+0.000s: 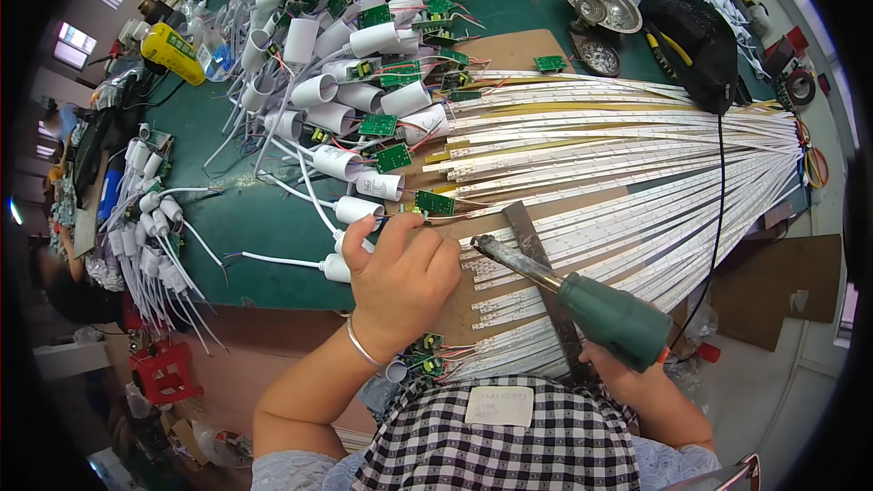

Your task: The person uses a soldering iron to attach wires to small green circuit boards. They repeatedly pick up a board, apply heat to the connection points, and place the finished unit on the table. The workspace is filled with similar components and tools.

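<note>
My left hand (405, 277), with a bangle at its wrist, has its fingers bent at the near end of a green circuit board (435, 203). What lies between its fingertips is hidden. White plastic sleeves (357, 210) with cables are right beside those fingers. My right hand (623, 375) is wrapped round a soldering iron (614, 320) with a green body. Its thick metal tip points left, just right of my left hand. Beneath it, a dark flat bar (536, 250) lies across a fan of white LED strips (627, 209).
Many sleeves with wired boards (314, 91) are heaped on the green table (227, 245). A metal dish (600, 2), a black mesh-covered object (696, 41) and a yellow bottle (173, 53) stand farther back. The black cord (721, 191) crosses the strips at right. A red stool (165, 373) is lower left.
</note>
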### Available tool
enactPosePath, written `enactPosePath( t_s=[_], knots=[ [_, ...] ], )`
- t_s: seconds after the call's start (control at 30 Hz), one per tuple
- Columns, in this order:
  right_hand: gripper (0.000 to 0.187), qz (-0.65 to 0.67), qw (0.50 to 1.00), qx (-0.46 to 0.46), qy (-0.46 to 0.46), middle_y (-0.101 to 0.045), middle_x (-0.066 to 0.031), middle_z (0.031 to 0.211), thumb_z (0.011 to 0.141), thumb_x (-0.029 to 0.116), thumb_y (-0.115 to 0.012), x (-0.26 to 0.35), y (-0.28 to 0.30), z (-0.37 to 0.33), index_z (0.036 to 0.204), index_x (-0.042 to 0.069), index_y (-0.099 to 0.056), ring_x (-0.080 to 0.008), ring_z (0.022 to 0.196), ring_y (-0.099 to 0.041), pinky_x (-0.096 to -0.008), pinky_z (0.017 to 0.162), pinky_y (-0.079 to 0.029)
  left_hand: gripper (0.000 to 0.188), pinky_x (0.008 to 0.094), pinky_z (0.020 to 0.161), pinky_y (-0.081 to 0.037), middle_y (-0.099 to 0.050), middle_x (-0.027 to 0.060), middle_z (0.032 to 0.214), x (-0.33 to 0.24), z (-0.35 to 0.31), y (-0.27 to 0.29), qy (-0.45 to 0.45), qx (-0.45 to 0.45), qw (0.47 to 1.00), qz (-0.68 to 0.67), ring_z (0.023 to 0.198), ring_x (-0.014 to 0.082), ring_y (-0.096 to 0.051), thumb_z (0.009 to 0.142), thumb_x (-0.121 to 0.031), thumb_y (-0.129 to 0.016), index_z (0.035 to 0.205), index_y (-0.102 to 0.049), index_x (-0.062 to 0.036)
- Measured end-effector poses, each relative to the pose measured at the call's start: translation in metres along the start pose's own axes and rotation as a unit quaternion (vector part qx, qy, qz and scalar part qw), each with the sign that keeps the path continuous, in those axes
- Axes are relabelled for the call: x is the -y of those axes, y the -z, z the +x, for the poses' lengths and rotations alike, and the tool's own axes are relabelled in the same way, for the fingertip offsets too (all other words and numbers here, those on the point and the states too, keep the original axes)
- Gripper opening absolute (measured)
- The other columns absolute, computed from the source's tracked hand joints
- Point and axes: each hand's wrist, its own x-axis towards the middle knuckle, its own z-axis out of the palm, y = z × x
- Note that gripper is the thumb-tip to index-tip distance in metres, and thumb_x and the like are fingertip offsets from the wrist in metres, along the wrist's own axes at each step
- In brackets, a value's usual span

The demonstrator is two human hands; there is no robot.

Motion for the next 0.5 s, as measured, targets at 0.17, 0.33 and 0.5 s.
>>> enactPosePath(
  t_s=[0.17, 0.33, 0.5],
  knots=[
    [0.025, -0.066, 0.995, 0.031, 0.071, -0.066, -0.0125, 0.092, 0.072, 0.005, -0.068, 0.005, 0.002, 0.009, 0.096, 0.002, -0.066, -0.0305, 0.081, -0.064, -0.036, 0.073, -0.05, 0.01, 0.0455, 0.096, -0.024, -0.057, -0.0063, 0.076, 0.002, -0.001, -0.001, -0.009, 0.001, 1.0, 0.005, 0.09, 0.0156, -0.058, 0.069, -0.017, -0.07, 0.073, -0.06, -0.0184],
    [0.022, -0.078, 0.987, 0.016, 0.139, -0.065, -0.0118, 0.087, 0.072, 0.005, -0.068, 0.01, 0.0, 0.012, 0.093, 0.003, -0.065, -0.0286, 0.072, -0.063, -0.0335, 0.065, -0.051, 0.011, 0.0455, 0.096, -0.024, -0.056, -0.0059, 0.076, 0.002, -0.001, -0.003, -0.011, -0.002, 1.0, 0.003, 0.09, 0.016, -0.057, 0.069, -0.016, -0.07, 0.073, -0.06, -0.0183],
    [0.02, -0.129, 0.972, -0.002, 0.196, -0.065, -0.0123, 0.087, 0.071, 0.006, -0.069, 0.015, 0.0, 0.016, 0.092, 0.004, -0.066, -0.0292, 0.072, -0.064, -0.0344, 0.065, -0.052, 0.011, 0.046, 0.097, -0.024, -0.054, -0.0053, 0.074, 0.001, 0.0, -0.002, -0.011, 0.002, 1.0, -0.001, 0.09, 0.0164, -0.057, 0.068, -0.016, -0.07, 0.073, -0.06, -0.0181]
  ],
)
